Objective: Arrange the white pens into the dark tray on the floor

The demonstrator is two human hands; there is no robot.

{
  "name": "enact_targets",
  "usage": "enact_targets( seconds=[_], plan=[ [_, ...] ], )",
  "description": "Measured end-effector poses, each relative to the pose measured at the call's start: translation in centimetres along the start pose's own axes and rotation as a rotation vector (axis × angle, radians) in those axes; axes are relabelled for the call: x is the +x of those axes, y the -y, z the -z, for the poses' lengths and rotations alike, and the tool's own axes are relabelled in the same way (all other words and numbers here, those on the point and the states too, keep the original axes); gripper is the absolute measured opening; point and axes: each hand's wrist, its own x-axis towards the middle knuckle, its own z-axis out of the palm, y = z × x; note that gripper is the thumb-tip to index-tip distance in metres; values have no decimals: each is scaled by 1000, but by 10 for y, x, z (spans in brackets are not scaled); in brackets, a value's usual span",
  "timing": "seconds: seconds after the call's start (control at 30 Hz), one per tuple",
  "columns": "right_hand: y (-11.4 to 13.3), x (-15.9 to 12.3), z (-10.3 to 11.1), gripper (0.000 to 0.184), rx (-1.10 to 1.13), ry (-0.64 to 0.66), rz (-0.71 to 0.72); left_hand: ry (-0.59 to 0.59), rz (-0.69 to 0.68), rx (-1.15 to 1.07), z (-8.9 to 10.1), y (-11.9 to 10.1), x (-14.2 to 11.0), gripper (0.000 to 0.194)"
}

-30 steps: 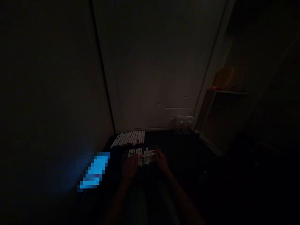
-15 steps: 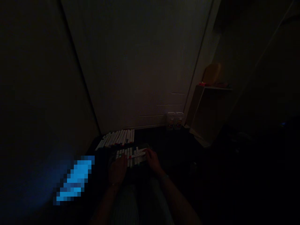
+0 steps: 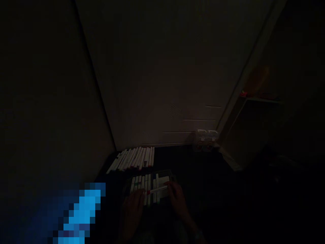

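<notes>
The scene is very dark. A white marker (image 3: 158,189) with a red band lies slantwise between my two hands, above a clear tray (image 3: 173,173). The right end is pinched by my right hand (image 3: 177,196). Closed at the other end, near the red band, is my left hand (image 3: 134,203); its fingertips seem to grip the marker, though they are dim. Beneath, several white markers (image 3: 139,183) stand side by side in the tray. A pale flat piece (image 3: 164,180) shows at the tray's right side.
Behind the tray, a row of several white markers (image 3: 134,158) lies on the dark tabletop (image 3: 175,159). Two clear containers (image 3: 205,140) stand by the wall at the back right. Further right is a shelf unit (image 3: 261,99) with an orange object on top. A blue glow is at lower left.
The view has shifted, so the table items appear lower and further right. Both hands remain at the tray with the red-banded marker between them; more of the pale piece now shows.
</notes>
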Motion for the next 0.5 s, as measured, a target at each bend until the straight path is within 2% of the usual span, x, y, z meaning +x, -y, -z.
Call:
enact_targets(
  seconds=[0.2,0.5],
  plan=[
    [9,0,3,23,-43,53,-7,41,42,-51,2,0,-4,28],
    [7,-1,0,26,0,-17,-89,36,-17,-79,-3,9,-8,27]
  ],
)
